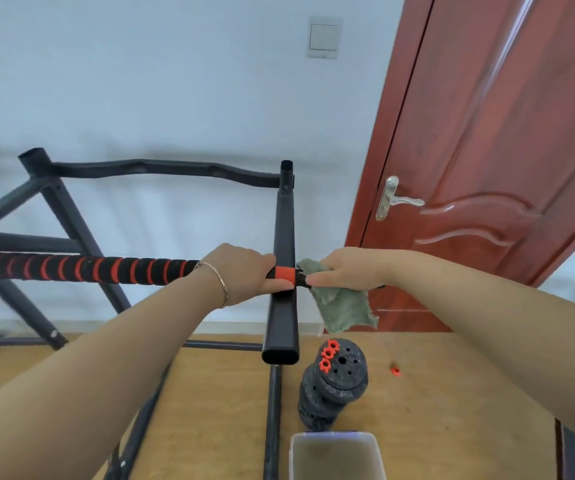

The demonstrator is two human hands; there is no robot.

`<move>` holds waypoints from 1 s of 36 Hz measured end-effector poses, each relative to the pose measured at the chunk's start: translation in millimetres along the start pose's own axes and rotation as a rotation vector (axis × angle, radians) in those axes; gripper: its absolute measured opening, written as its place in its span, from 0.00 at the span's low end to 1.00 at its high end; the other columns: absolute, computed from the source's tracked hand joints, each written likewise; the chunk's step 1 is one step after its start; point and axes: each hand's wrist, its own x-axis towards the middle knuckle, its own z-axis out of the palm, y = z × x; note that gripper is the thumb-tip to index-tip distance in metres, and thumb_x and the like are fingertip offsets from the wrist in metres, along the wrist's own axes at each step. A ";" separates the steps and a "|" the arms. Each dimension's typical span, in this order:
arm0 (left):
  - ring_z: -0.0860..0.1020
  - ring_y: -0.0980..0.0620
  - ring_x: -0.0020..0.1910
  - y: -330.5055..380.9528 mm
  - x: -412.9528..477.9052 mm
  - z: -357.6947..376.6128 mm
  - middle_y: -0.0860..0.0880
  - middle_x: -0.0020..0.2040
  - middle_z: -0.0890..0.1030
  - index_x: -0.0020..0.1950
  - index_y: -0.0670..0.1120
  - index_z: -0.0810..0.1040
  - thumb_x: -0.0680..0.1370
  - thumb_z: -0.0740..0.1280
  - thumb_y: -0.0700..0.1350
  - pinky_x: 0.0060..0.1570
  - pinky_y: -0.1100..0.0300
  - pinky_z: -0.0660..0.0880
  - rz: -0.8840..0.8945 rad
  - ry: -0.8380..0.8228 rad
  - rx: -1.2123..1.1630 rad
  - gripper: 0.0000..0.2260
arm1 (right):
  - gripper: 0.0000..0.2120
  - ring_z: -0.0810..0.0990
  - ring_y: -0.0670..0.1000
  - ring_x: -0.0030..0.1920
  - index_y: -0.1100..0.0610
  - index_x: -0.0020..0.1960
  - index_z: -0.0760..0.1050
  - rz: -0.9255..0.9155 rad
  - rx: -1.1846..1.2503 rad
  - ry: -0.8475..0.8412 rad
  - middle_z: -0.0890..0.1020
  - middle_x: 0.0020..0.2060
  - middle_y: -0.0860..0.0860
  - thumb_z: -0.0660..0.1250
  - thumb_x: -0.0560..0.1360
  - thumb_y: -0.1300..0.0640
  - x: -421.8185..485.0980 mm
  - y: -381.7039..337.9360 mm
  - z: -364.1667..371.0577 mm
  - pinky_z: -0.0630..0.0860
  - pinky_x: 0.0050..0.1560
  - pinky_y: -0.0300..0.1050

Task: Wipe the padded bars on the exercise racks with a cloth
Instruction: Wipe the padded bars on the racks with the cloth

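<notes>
Left hand (241, 271) grips padded bar (106, 270), right hand (348, 268) clutches cloth (344, 311) — wood floor (452, 403), red door (486, 133).

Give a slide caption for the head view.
Left hand grips the padded bar; right hand holds green cloth at its end.

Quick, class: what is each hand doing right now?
Left hand: closed round the padded bar.
Right hand: closed on the green cloth at the bar's end.

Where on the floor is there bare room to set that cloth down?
Bare floor lies right of the plate stack, past the small red nut. Another patch lies left of the rack's floor tube. It is crowded around the stack and the plastic box.
</notes>
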 end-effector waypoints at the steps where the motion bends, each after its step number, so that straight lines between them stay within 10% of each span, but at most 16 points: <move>1: 0.75 0.51 0.32 -0.3 1.3 -0.9 0.53 0.35 0.75 0.47 0.50 0.68 0.76 0.43 0.72 0.36 0.55 0.71 0.000 -0.018 -0.007 0.28 | 0.28 0.73 0.49 0.33 0.58 0.47 0.74 -0.044 -0.115 0.100 0.75 0.34 0.47 0.54 0.80 0.33 -2.7 3.2 8.2 0.66 0.35 0.42; 5: 0.73 0.52 0.32 -0.7 4.6 -2.5 0.53 0.34 0.74 0.47 0.50 0.68 0.77 0.45 0.71 0.36 0.56 0.69 -0.022 -0.070 -0.042 0.27 | 0.12 0.76 0.50 0.40 0.52 0.64 0.69 -0.318 -0.523 0.534 0.70 0.41 0.43 0.61 0.82 0.52 -14.1 39.6 40.2 0.68 0.35 0.43; 7: 0.72 0.53 0.31 -0.1 5.5 -2.4 0.53 0.34 0.74 0.47 0.50 0.69 0.77 0.45 0.71 0.36 0.56 0.69 -0.031 -0.077 -0.048 0.27 | 0.25 0.76 0.51 0.44 0.54 0.73 0.68 -0.448 -0.487 0.602 0.76 0.46 0.47 0.66 0.77 0.61 -17.6 62.4 46.0 0.74 0.36 0.46; 10: 0.72 0.53 0.31 1.5 5.8 -2.5 0.53 0.34 0.73 0.46 0.50 0.68 0.77 0.45 0.71 0.35 0.56 0.67 -0.047 -0.078 -0.039 0.27 | 0.27 0.77 0.49 0.56 0.54 0.77 0.65 -0.508 -0.312 0.505 0.78 0.61 0.48 0.65 0.80 0.49 -28.0 63.8 39.9 0.76 0.55 0.45; 13: 0.72 0.53 0.31 3.5 4.7 -4.9 0.53 0.34 0.74 0.46 0.50 0.68 0.77 0.46 0.71 0.35 0.57 0.68 -0.063 -0.080 -0.031 0.26 | 0.26 0.78 0.45 0.54 0.45 0.71 0.69 -0.338 -0.034 0.320 0.79 0.58 0.42 0.57 0.79 0.33 -35.4 41.7 25.2 0.75 0.56 0.45; 21: 0.73 0.52 0.32 5.4 1.3 -7.1 0.52 0.34 0.75 0.47 0.50 0.69 0.77 0.45 0.71 0.37 0.55 0.72 -0.093 -0.079 -0.023 0.27 | 0.20 0.73 0.50 0.37 0.53 0.50 0.68 -0.158 -0.247 0.207 0.75 0.38 0.50 0.50 0.83 0.38 -15.5 9.4 16.5 0.68 0.37 0.46; 27: 0.73 0.52 0.31 3.4 -1.1 -3.6 0.53 0.34 0.74 0.48 0.50 0.68 0.77 0.46 0.72 0.36 0.55 0.71 -0.089 -0.054 -0.035 0.27 | 0.14 0.74 0.55 0.46 0.56 0.68 0.71 -0.192 -0.349 0.373 0.73 0.43 0.50 0.51 0.87 0.56 -11.1 6.7 14.8 0.71 0.46 0.48; 33: 0.78 0.51 0.45 -22.6 -7.9 -5.0 0.55 0.51 0.79 0.64 0.52 0.70 0.76 0.51 0.71 0.48 0.55 0.75 -0.078 -0.035 -0.249 0.29 | 0.14 0.75 0.46 0.37 0.54 0.49 0.70 -0.261 0.151 0.726 0.75 0.36 0.45 0.51 0.86 0.48 -6.8 -12.5 10.7 0.66 0.37 0.37; 36: 0.77 0.52 0.48 -44.1 -19.7 2.6 0.56 0.53 0.80 0.64 0.52 0.73 0.76 0.46 0.72 0.52 0.52 0.76 -0.130 -0.053 -0.280 0.32 | 0.21 0.77 0.47 0.44 0.51 0.52 0.75 -0.354 0.087 0.605 0.79 0.43 0.46 0.48 0.84 0.41 10.3 -28.3 16.9 0.70 0.46 0.42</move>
